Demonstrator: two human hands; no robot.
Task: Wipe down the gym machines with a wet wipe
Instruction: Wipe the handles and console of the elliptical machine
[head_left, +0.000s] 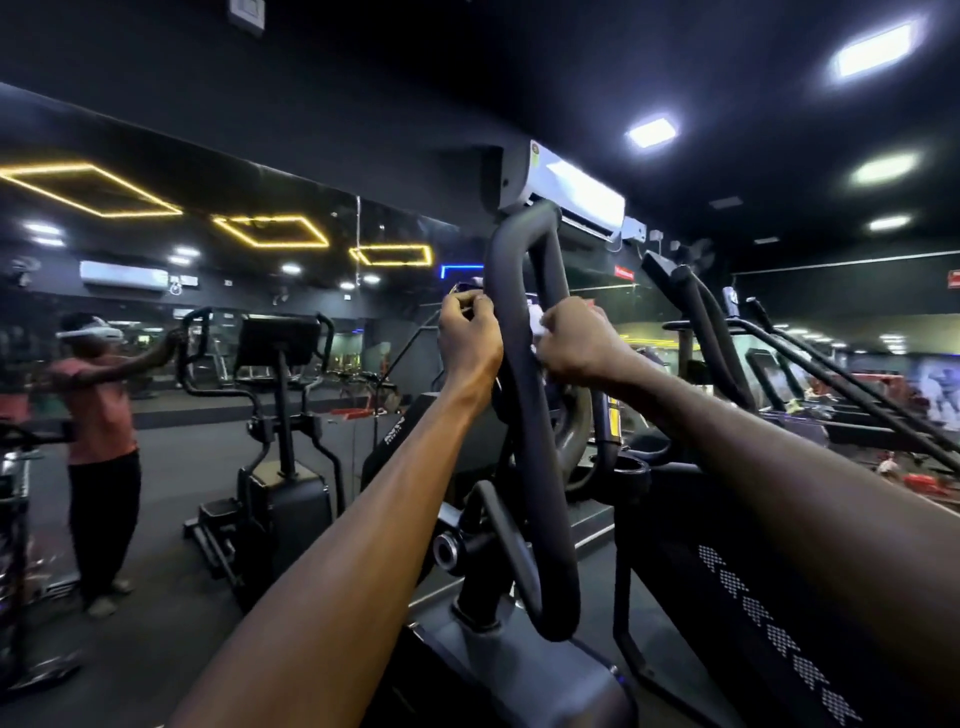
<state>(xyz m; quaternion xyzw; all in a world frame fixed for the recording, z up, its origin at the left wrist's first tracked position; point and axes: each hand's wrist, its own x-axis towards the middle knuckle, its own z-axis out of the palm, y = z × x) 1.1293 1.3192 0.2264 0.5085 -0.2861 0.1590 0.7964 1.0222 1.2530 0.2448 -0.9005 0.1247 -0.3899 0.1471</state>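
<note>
text: I read none | machine shroud below my left hand: lettering blurred | red wall sign: illegible

Handle loop: the tall black handle bar rises between the two forearms, splitting the reach into a left and a right lane.
Inside the loop: a narrow gap, partly filled by the right hand and the white wipe it holds.
Left lane: open air beside the left hand (floor far below).
Right lane: crowded by the slanted bars of the neighbouring machine.
Overhead: air conditioner appears just above the loop's top.
Below: pivot knob and curved lower bar block a low pass.
</note>
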